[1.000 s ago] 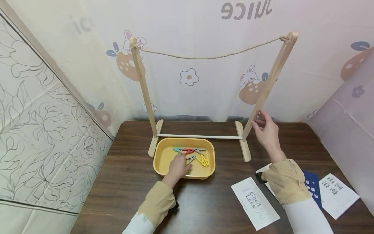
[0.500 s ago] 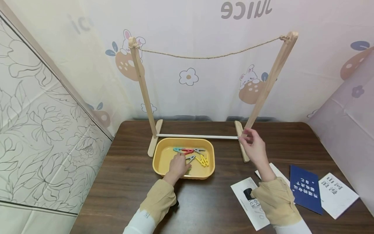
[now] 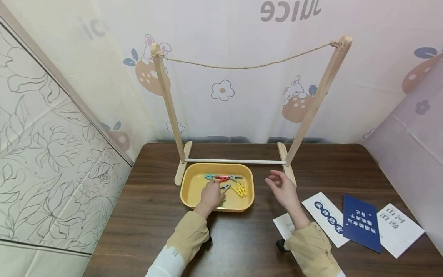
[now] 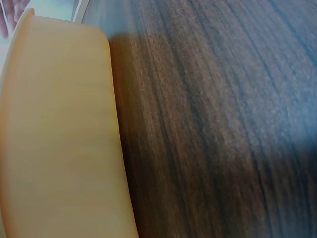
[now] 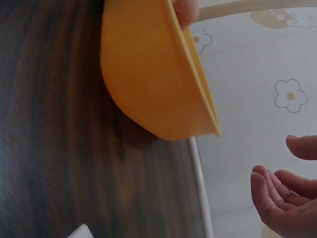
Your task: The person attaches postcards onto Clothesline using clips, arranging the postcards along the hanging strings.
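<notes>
My left hand (image 3: 210,194) reaches over the front edge of a yellow plastic tray (image 3: 182,188), its fingertips mostly hidden. Close about it in the tray lie clothespins: a grey one (image 3: 225,187), a red one (image 3: 222,179), a teal one (image 3: 209,177) and yellow ones (image 3: 239,190). A green clothespin (image 3: 223,201) partly shows by the thumb; I cannot tell if it is held. My right hand (image 3: 283,188) hovers right of the tray, fingers loosely bent, nothing in them. The right wrist view shows its thumb (image 5: 303,147) apart from the fingers.
Behind the tray stands a wooden frame (image 3: 168,102) with a sagging rope (image 3: 247,68) across its top and a white bar (image 3: 235,161) low down. A Good Luck card lies partly under the right forearm. Farther right are a white card (image 3: 327,219), a blue card (image 3: 362,223) and another white card (image 3: 399,231).
My right hand has moved left and toward me, from beside the frame's right post to the tray's right side. The left hand has stayed in the tray.
</notes>
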